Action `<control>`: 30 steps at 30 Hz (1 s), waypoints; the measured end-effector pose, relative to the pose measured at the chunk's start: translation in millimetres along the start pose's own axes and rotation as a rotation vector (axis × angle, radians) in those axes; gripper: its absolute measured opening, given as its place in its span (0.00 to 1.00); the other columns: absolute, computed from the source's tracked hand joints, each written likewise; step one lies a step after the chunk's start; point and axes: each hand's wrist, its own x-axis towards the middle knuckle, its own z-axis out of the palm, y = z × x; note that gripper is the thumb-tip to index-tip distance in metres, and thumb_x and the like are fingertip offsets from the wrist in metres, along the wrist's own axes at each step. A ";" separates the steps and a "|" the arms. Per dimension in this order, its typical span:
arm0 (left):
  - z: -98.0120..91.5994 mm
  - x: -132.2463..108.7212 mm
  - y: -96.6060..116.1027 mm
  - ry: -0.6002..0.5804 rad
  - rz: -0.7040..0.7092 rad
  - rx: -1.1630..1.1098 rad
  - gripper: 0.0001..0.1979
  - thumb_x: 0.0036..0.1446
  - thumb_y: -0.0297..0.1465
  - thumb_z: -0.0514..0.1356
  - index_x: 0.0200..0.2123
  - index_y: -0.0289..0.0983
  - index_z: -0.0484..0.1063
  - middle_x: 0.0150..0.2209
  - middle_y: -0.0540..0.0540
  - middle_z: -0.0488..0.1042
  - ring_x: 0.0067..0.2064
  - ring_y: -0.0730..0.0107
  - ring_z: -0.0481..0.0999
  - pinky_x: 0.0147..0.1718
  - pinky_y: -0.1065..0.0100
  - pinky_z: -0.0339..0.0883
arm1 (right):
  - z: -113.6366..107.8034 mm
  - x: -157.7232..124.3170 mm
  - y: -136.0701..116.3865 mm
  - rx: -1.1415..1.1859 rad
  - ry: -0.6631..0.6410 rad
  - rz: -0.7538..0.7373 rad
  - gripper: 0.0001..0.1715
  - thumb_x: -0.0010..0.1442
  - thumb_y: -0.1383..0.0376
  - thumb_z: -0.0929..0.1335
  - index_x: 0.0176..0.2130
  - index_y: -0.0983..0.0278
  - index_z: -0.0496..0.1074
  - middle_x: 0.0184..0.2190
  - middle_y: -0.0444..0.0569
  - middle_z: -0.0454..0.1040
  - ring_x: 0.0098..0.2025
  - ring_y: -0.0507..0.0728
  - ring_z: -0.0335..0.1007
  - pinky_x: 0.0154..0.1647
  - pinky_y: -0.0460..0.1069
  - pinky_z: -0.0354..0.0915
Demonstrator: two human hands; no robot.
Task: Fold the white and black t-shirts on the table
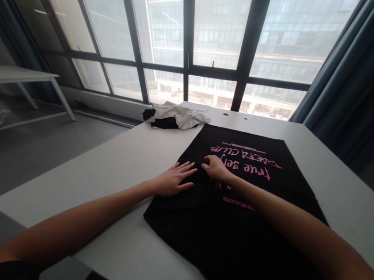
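Observation:
A black printed T-shirt (228,239) lies spread on the white table, its sleeves not showing. Pink lettering on it appears upside down from where I stand. My left hand (174,180) rests flat on the shirt's left edge, fingers spread and palm down. Just to the right of it, my right hand (216,168) has its fingers curled together in a pinch at the cloth, close to the left fingertips. My right forearm crosses over the shirt and covers part of the lettering.
On the white table (125,168), a crumpled pile of white and black cloth (180,116) lies near the far left edge. Two small dark round fittings (225,114) sit at the back. Another table (12,74) stands at left. Windows and a blue curtain (353,76) are beyond.

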 end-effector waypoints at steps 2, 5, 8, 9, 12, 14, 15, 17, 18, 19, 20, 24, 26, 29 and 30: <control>-0.3 -0.6 0.5 0.010 0.008 -0.014 0.33 0.69 0.51 0.48 0.72 0.46 0.49 0.73 0.46 0.43 0.74 0.55 0.41 0.70 0.49 0.37 | 1.4 13.6 -3.7 -0.010 -0.053 -0.016 0.14 0.58 0.67 0.72 0.44 0.69 0.79 0.46 0.58 0.80 0.50 0.62 0.76 0.54 0.52 0.68; -0.7 -1.9 1.1 0.033 0.023 -0.025 0.33 0.70 0.51 0.48 0.72 0.47 0.48 0.73 0.47 0.45 0.74 0.55 0.41 0.70 0.49 0.37 | 2.1 27.9 -7.5 -0.009 -0.113 -0.011 0.06 0.54 0.70 0.73 0.36 0.68 0.80 0.35 0.53 0.82 0.39 0.59 0.78 0.43 0.48 0.71; -1.8 -3.0 2.2 0.062 0.033 -0.026 0.33 0.70 0.50 0.48 0.73 0.47 0.47 0.74 0.47 0.44 0.74 0.54 0.40 0.70 0.48 0.36 | 0.1 36.4 -8.0 0.009 -0.137 0.011 0.08 0.53 0.70 0.74 0.37 0.68 0.80 0.33 0.49 0.81 0.34 0.55 0.77 0.34 0.45 0.70; -2.2 -3.2 2.7 0.072 0.035 -0.025 0.34 0.70 0.50 0.48 0.73 0.47 0.46 0.74 0.47 0.43 0.74 0.54 0.39 0.70 0.48 0.36 | -1.0 38.2 -7.5 0.015 -0.142 0.016 0.10 0.53 0.70 0.74 0.39 0.67 0.79 0.33 0.49 0.81 0.33 0.54 0.76 0.32 0.44 0.69; -3.2 -3.4 3.6 0.062 0.024 -0.015 0.34 0.70 0.51 0.48 0.73 0.46 0.46 0.74 0.47 0.41 0.74 0.54 0.38 0.70 0.47 0.35 | -3.6 40.6 -5.1 0.002 -0.137 0.026 0.14 0.54 0.69 0.74 0.43 0.68 0.79 0.33 0.48 0.81 0.31 0.53 0.75 0.31 0.44 0.69; -2.9 -3.0 3.3 0.023 0.010 -0.010 0.34 0.70 0.51 0.48 0.73 0.45 0.48 0.74 0.46 0.42 0.74 0.54 0.38 0.70 0.47 0.35 | -3.7 38.8 -4.4 -0.029 -0.127 0.023 0.14 0.53 0.69 0.74 0.42 0.69 0.78 0.33 0.49 0.80 0.32 0.53 0.76 0.33 0.45 0.69; -2.5 -2.7 2.9 0.004 0.005 -0.009 0.34 0.70 0.51 0.47 0.72 0.44 0.49 0.74 0.46 0.43 0.74 0.53 0.39 0.70 0.47 0.35 | -3.3 36.7 -4.8 -0.048 -0.120 0.014 0.13 0.52 0.70 0.74 0.40 0.69 0.79 0.34 0.50 0.80 0.33 0.54 0.76 0.35 0.45 0.70; -1.5 -1.8 1.6 -0.012 0.006 -0.009 0.34 0.70 0.52 0.47 0.72 0.44 0.51 0.73 0.45 0.44 0.74 0.53 0.40 0.70 0.47 0.35 | -1.6 30.1 -7.4 -0.093 -0.092 -0.020 0.11 0.52 0.71 0.74 0.39 0.68 0.78 0.37 0.52 0.80 0.39 0.58 0.77 0.42 0.48 0.70; -1.0 -1.5 1.0 -0.010 0.008 -0.008 0.34 0.69 0.52 0.47 0.72 0.44 0.51 0.73 0.45 0.44 0.74 0.53 0.41 0.70 0.47 0.35 | -0.6 25.8 -9.5 -0.115 -0.070 -0.042 0.12 0.53 0.71 0.73 0.41 0.67 0.78 0.41 0.54 0.79 0.44 0.60 0.76 0.46 0.50 0.70; -0.5 -1.1 0.3 -0.006 0.010 -0.006 0.34 0.69 0.53 0.47 0.72 0.44 0.51 0.73 0.45 0.44 0.74 0.53 0.41 0.70 0.47 0.35 | 0.6 21.1 -11.8 -0.133 -0.045 -0.065 0.13 0.54 0.71 0.72 0.43 0.66 0.78 0.45 0.56 0.78 0.49 0.62 0.74 0.51 0.53 0.68; 0.0 -0.8 -0.3 -0.003 0.011 -0.002 0.34 0.69 0.53 0.47 0.72 0.44 0.51 0.73 0.45 0.44 0.74 0.53 0.41 0.70 0.47 0.36 | 1.8 16.2 -14.1 -0.149 -0.022 -0.094 0.15 0.56 0.70 0.71 0.45 0.66 0.77 0.49 0.57 0.77 0.54 0.63 0.71 0.56 0.55 0.65; 3.1 -0.1 -3.3 0.010 0.013 0.018 0.34 0.69 0.53 0.47 0.72 0.47 0.50 0.73 0.47 0.45 0.74 0.54 0.41 0.70 0.48 0.36 | 6.5 -3.9 -16.3 -0.209 -0.045 -0.284 0.20 0.66 0.69 0.62 0.55 0.66 0.74 0.58 0.59 0.72 0.63 0.62 0.64 0.64 0.57 0.58; 5.4 0.0 -4.7 0.015 0.021 0.025 0.33 0.69 0.52 0.48 0.72 0.48 0.49 0.73 0.47 0.44 0.74 0.54 0.41 0.70 0.48 0.37 | 7.9 -12.9 -11.5 -0.240 -0.129 -0.362 0.25 0.70 0.66 0.59 0.61 0.68 0.68 0.63 0.60 0.67 0.67 0.63 0.58 0.67 0.59 0.54; 6.6 -0.1 -4.2 0.022 0.034 0.023 0.34 0.69 0.52 0.48 0.72 0.47 0.49 0.73 0.47 0.44 0.74 0.54 0.42 0.70 0.48 0.37 | 8.4 -23.2 -0.8 -0.271 -0.252 -0.379 0.32 0.72 0.57 0.57 0.69 0.66 0.56 0.72 0.59 0.51 0.74 0.64 0.42 0.70 0.67 0.44; 5.7 -0.2 -3.3 0.023 0.034 0.018 0.34 0.69 0.52 0.48 0.72 0.47 0.49 0.73 0.47 0.44 0.74 0.54 0.42 0.70 0.48 0.37 | 8.4 -25.5 2.3 -0.277 -0.275 -0.377 0.34 0.72 0.55 0.56 0.71 0.65 0.53 0.73 0.58 0.47 0.74 0.64 0.38 0.70 0.69 0.41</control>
